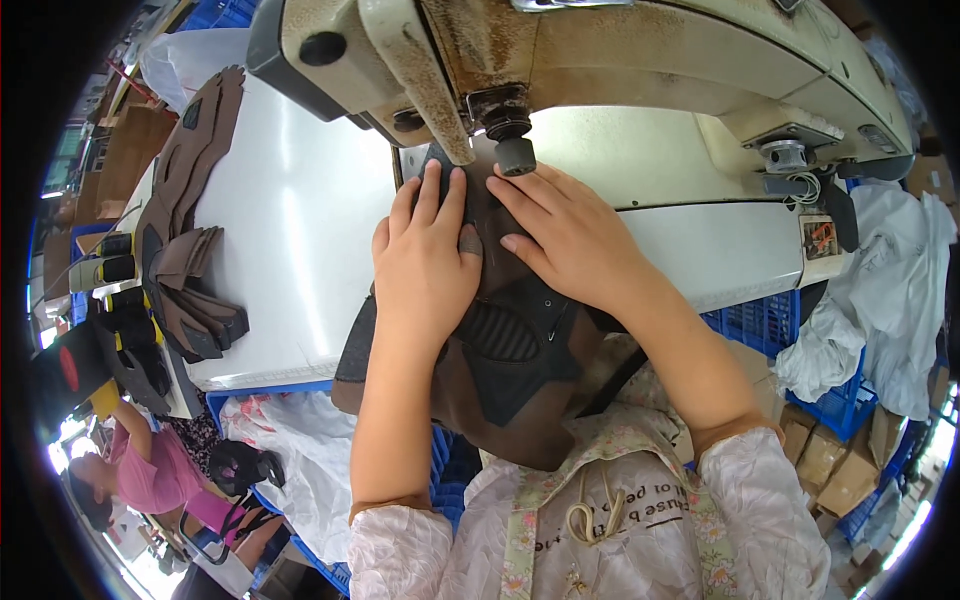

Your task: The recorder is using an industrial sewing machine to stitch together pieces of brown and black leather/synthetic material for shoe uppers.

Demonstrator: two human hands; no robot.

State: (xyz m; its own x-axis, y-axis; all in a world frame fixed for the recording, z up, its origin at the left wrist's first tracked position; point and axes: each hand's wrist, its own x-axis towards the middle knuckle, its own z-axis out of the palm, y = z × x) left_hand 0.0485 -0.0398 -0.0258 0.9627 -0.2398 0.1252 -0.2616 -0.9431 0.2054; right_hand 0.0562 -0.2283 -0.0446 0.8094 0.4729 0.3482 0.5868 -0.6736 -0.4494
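A dark brown piece of sheet material with a black star-shaped patch runs from under the sewing machine's head down over the table edge toward my lap. My left hand lies flat on it, left of the presser area, fingers stretched toward the machine. On the other side my right hand rests with fingers extended and slightly spread, its fingertips just below the dark round knob. Both hands press the piece from above without wrapping round it. The needle is hidden behind the machine's parts.
Stacked brown cut pieces lie at the left of the white table, with more bundled pieces nearer. Blue crates and white plastic bags stand at the right. A person in pink sits at lower left.
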